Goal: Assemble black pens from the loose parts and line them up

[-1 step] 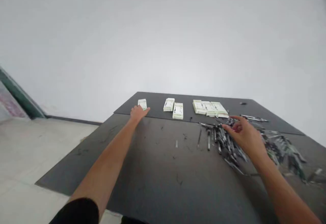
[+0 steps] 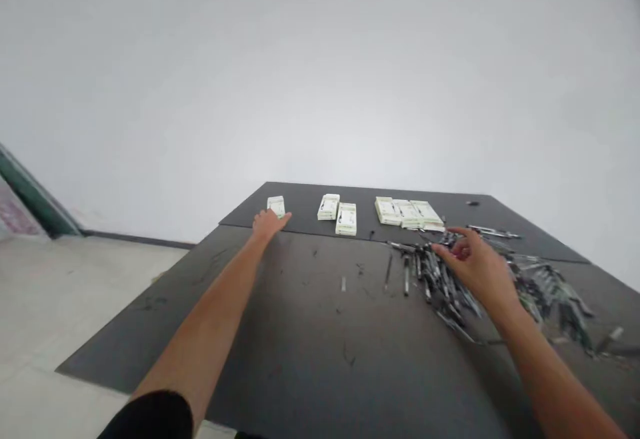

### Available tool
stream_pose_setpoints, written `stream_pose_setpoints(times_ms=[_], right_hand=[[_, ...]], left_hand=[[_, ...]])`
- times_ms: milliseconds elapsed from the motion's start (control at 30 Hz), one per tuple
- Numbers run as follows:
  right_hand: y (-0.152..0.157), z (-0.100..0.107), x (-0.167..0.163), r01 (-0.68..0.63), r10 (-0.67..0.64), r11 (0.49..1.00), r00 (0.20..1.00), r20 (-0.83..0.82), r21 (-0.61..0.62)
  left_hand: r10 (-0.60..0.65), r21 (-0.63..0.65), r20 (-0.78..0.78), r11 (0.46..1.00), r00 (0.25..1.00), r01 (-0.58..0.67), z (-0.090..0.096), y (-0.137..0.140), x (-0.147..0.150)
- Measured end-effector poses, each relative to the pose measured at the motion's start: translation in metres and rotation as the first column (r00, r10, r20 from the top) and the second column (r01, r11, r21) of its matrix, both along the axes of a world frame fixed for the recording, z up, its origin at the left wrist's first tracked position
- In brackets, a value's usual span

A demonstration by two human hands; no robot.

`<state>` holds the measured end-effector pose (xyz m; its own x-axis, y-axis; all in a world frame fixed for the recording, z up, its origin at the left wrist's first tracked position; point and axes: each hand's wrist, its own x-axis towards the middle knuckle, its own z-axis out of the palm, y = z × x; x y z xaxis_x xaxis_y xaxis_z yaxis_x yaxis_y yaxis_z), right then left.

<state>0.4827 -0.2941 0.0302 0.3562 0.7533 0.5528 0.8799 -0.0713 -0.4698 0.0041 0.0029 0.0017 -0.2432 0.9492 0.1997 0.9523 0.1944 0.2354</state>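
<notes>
Keeping the earlier frame's arrangement under a slightly shifted view, the left hand (image 2: 266,224) meets a pale box (image 2: 275,205) near the tabletop's (image 2: 300,359) far-left corner; its grip cannot be told. Markings (image 2: 340,216) on further pale boxes (image 2: 346,221), toward the far edge, are unreadably small. The right hand (image 2: 479,267), thumb and forefinger apart, partly hides loose pens (image 2: 443,279) toward the right edge.

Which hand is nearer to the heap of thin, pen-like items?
Right. The right hand is over the pen-like items; the left hand is well to their left, at the leftmost pale pack.
</notes>
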Motion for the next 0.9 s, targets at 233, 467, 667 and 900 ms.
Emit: stream_pose_setpoints(times_ms=[233, 467, 667, 900], right_hand=[[-0.002, 0.003, -0.004, -0.013, 0.013, 1.000, 1.000, -0.004, 0.012], [-0.003, 0.000, 0.002, 0.027, -0.027, 0.999, 1.000, 0.002, -0.046], [0.004, -0.016, 0.012, 0.042, -0.037, 0.996, 0.998, 0.059, -0.082], [0.011, -0.040, 0.035, 0.003, 0.004, 0.999, 0.984, 0.181, -0.037]], left_hand=[[0.064, 0.044, 0.022, 0.997, 0.998, -0.065, 0.002, 0.018, 0.024], [-0.062, 0.147, -0.027, 0.987, 0.998, 0.065, -0.017, 0.015, 0.022], [-0.183, 0.225, -0.034, 0.956, 0.982, 0.186, -0.034, 0.003, 0.007], [-0.250, 0.323, -0.003, 0.916, 0.968, 0.237, -0.047, -0.005, 0.000]])
